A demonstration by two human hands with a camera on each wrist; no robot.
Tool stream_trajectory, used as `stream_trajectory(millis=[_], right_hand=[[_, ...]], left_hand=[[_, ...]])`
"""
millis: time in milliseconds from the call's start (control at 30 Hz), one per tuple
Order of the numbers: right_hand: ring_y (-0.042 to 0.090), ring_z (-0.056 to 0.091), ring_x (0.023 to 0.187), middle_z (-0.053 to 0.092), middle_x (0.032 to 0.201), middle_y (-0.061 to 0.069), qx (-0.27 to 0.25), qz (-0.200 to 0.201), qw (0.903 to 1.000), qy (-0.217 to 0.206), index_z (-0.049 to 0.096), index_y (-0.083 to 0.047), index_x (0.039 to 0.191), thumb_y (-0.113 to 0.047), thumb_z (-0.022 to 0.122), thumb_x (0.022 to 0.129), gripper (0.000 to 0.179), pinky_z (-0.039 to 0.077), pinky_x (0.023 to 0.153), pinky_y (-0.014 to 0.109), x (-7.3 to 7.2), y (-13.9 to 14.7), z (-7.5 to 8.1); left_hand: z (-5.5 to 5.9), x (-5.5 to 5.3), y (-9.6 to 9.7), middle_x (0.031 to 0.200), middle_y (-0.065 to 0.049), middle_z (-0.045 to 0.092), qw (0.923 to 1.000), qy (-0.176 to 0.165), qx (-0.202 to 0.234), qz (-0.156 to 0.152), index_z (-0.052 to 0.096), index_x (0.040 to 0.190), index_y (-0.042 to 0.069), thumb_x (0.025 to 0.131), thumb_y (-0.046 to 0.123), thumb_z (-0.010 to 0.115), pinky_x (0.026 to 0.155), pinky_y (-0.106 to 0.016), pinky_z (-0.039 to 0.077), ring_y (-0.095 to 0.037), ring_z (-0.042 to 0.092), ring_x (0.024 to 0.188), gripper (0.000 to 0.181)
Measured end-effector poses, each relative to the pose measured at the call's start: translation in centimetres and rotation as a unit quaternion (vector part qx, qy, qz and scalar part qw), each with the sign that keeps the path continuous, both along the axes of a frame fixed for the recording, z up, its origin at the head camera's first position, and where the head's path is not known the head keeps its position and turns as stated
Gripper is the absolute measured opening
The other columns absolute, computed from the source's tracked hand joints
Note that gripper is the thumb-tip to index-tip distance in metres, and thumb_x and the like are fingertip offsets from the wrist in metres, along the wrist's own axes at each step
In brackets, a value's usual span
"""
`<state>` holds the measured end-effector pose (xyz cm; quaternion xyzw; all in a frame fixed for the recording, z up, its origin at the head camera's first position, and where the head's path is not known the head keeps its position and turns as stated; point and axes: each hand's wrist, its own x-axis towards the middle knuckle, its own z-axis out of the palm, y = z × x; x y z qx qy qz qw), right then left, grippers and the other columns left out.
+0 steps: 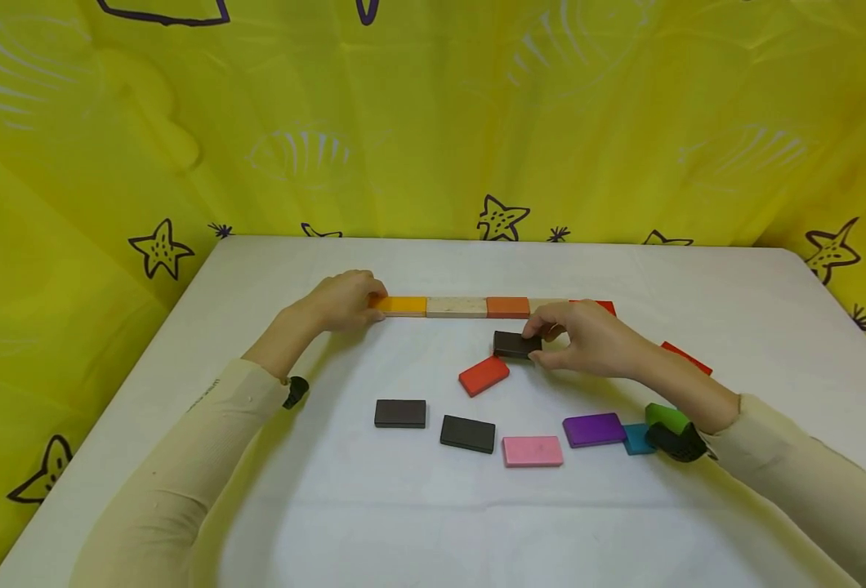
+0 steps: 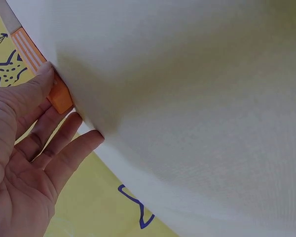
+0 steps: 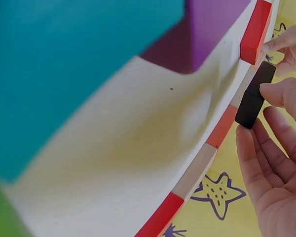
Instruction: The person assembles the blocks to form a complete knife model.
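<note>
Black block: I have the black block (image 1: 515, 345) just in front of the row's middle, above the near red block; whether it touches the table I cannot tell.
Right hand: my right hand (image 1: 589, 339) pinches that block at its right end, thumb on one face and fingers on the other.
Left hand: I see the left hand (image 1: 346, 300) at the row's left end, its thumb and fingers pinching the yellow-orange block (image 1: 407, 305); in the left wrist view the other fingers reach out past the end.
Row: rightward from there I count a pale wood block (image 1: 457, 307), an orange-red block (image 1: 508, 308), a second pale block (image 1: 546, 305), partly behind my fingers, and a red end block (image 1: 604, 307).
Near red block: this red block (image 1: 484, 376) lies slanted by the black one's lower left corner.
Loose blocks: nearer me lie a dark block (image 1: 399, 414), another dark block (image 1: 467, 434), a pink block (image 1: 532, 452), a purple block (image 1: 595, 429), a blue block (image 1: 636, 439) and a green block (image 1: 666, 418).
Far right: a slanted red block (image 1: 686, 358) sits behind the right forearm.
Backdrop: beyond the white table (image 1: 330, 531) I see a yellow cloth (image 1: 418, 90) with starfish drawings.
</note>
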<state>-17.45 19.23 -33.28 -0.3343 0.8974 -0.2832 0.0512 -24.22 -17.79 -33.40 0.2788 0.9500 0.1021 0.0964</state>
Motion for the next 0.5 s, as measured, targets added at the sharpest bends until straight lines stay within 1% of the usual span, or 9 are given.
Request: stream_trajectory(millis=[267,500], right_hand=[[0.02,0.069,0.093,0.073,0.099,0.0,0.011,0.011,0.9999,0.001,0.073,-0.007,0.102,-0.004,0.08,0.084,0.019,0.058,0.084,0.04,-0.7,-0.9,-0.1],[0.021,0.069,0.093,0.073,0.099,0.001,0.008,0.014,0.9998,-0.006,0.073,-0.005,0.102,-0.002,0.08,0.084,0.02,0.058,0.085,0.04,-1.2,-1.4,-0.2]], left_hand=[[0.0,0.1,0.0,0.106,-0.012,0.063,1.0,0.002,0.002,0.001,0.07,0.12,-0.001,0.094,0.015,0.073,0.085,-0.044,0.05,-0.027,0.056,0.094,0.031],[-0.1,0.0,-0.1,0.108,-0.014,0.065,1.0,0.004,0.007,-0.003,0.071,0.118,-0.001,0.094,0.014,0.073,0.086,-0.046,0.051,-0.029,0.058,0.095,0.029]])
